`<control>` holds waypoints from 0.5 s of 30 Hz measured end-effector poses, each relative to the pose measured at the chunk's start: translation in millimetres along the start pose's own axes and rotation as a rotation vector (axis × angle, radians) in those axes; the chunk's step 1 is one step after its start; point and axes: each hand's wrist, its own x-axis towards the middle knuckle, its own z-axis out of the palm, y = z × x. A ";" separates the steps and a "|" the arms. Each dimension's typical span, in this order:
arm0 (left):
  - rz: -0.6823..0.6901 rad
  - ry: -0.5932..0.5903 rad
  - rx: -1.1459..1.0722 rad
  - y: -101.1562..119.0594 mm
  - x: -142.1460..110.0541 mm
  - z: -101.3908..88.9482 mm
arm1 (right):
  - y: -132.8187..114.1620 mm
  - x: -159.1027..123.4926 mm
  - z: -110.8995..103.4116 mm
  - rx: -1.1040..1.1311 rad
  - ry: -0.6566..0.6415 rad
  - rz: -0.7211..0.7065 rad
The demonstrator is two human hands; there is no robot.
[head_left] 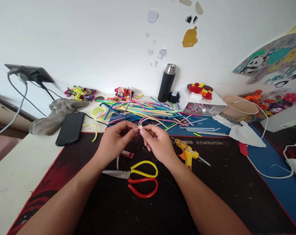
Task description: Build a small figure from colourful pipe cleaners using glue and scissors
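Observation:
My left hand and my right hand meet fingertip to fingertip above the dark desk mat. Both are closed in a pinch around a tiny pale piece with a bit of yellow, too small to make out. Below them lie scissors with one yellow and one red handle, blades pointing left. A small red box and a short pale pink pipe cleaner rest close to my left hand. To the right of my right hand is a yellow glue gun with a clear glue stick in its back.
Behind the hands spreads a heap of colourful pipe cleaners. A black thermos stands by the wall. At left are a phone and a grey plush toy; at right, a box with a drawer and a white cable.

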 end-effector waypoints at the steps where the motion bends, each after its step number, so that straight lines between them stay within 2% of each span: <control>1: -0.017 0.008 -0.023 0.0 0.1 -0.4 | 0.3 0.1 0.0 0.005 0.000 -0.002; 7: -0.187 -0.055 -0.317 3.1 1.2 -3.2 | -1.9 -0.2 -0.7 0.042 0.042 -0.019; 11: -0.272 -0.008 -0.588 8.6 2.0 -4.3 | -5.9 -1.9 -1.0 0.065 0.037 -0.008; 15: -0.285 0.005 -0.624 11.8 2.3 -4.1 | -7.7 -2.9 0.2 0.080 0.013 -0.006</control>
